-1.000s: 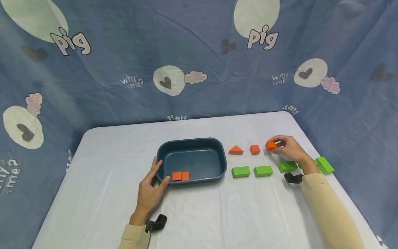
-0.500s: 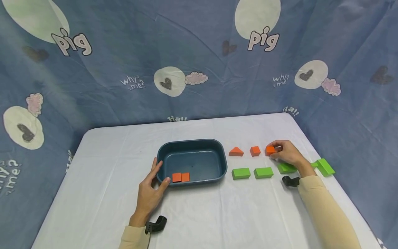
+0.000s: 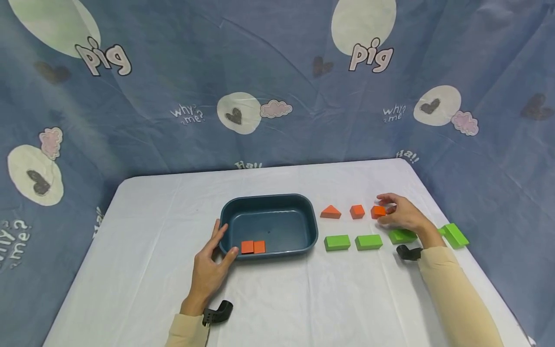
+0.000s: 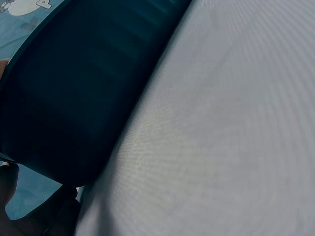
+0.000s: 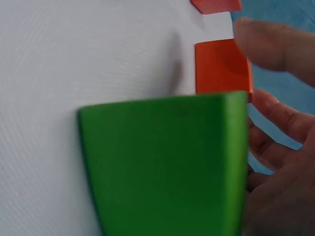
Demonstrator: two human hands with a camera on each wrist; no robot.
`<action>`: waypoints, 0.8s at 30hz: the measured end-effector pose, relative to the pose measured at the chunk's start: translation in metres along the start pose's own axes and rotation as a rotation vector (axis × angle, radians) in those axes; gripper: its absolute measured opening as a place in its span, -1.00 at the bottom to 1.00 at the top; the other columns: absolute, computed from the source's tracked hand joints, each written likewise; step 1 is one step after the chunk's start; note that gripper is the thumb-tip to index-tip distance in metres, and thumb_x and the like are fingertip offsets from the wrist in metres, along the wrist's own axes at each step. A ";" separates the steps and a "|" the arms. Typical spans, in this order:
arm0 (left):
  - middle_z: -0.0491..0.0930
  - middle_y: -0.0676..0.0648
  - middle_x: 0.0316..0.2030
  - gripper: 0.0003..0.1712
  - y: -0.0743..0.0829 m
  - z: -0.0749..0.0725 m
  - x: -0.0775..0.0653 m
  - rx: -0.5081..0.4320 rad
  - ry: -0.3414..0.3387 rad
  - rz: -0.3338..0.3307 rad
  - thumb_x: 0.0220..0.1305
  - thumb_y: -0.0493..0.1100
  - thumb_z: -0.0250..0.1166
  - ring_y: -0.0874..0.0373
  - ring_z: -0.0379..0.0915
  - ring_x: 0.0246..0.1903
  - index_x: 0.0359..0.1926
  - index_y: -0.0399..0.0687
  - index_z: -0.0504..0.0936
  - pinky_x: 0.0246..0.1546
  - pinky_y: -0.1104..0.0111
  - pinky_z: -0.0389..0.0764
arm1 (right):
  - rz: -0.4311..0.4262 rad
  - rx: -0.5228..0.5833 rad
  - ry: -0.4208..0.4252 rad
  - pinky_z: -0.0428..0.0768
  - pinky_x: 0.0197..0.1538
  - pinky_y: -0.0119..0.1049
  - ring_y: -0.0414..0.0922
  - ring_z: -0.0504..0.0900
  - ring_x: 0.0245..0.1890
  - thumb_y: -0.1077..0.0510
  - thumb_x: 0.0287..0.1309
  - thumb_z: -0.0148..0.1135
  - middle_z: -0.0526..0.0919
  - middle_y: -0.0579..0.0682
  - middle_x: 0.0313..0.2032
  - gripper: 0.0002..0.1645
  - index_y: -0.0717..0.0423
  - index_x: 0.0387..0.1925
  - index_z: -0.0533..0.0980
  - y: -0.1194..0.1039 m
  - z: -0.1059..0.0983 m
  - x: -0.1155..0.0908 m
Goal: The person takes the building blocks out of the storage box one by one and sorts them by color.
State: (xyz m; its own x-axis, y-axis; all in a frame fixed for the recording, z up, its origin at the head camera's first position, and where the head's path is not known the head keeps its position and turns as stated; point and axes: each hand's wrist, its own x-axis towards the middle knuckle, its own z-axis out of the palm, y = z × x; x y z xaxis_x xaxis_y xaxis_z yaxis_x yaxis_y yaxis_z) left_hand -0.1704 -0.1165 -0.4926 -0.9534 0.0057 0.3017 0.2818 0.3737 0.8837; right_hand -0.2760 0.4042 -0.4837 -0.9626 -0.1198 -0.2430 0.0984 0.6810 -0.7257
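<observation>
My left hand (image 3: 209, 270) rests against the near left corner of a dark blue tray (image 3: 282, 229), thumb at the front wall and fingers spread along the left side. Two orange blocks (image 3: 253, 247) sit inside by the front wall. At the right, my right hand (image 3: 403, 214) is loosely spread beside an orange block (image 3: 378, 212) standing on the white cloth. The right wrist view shows fingertips right at this block's (image 5: 222, 66) edge, not closed round it. Left of it stand another orange cube (image 3: 357, 211) and an orange triangular block (image 3: 331, 212).
Green blocks form a nearer row: one (image 3: 337, 243), a second (image 3: 368, 242) and a third (image 3: 402, 236) partly under the right wrist. Farther right a green block (image 3: 455, 235) lies near the table edge. A blue printed curtain (image 3: 277, 140) hangs behind the white-covered table.
My right hand lowered the orange block to the cloth, in line with the other orange pieces, and its fingers have loosened from it. The left hand and tray stay put.
</observation>
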 end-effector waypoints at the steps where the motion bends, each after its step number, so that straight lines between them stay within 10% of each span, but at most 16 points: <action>1: 0.16 -0.32 0.50 -0.27 0.000 0.000 0.000 -0.001 -0.001 -0.001 0.24 -0.35 0.44 -0.20 0.11 0.47 0.40 -0.35 0.41 0.31 0.68 0.15 | -0.004 -0.002 0.003 0.57 0.04 -0.16 0.20 0.49 0.09 0.23 0.05 0.54 0.44 0.33 0.27 -0.06 0.29 0.42 0.31 -0.001 -0.001 -0.001; 24: 0.13 -0.32 0.51 -0.25 -0.018 -0.001 0.000 -0.024 0.002 0.027 0.24 -0.35 0.43 -0.22 0.06 0.48 0.42 -0.36 0.38 0.34 0.66 0.12 | -0.300 0.034 0.012 0.45 0.22 0.14 0.22 0.47 0.15 0.28 0.02 0.56 0.44 0.19 0.32 0.02 0.16 0.48 0.25 -0.096 0.011 0.018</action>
State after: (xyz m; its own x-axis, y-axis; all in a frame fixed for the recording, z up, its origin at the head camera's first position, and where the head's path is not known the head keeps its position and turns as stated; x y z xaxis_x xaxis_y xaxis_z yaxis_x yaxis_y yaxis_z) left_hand -0.1749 -0.1242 -0.5077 -0.9452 0.0137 0.3261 0.3100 0.3510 0.8836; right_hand -0.3003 0.3285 -0.4253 -0.9528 -0.3034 -0.0069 -0.1827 0.5915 -0.7853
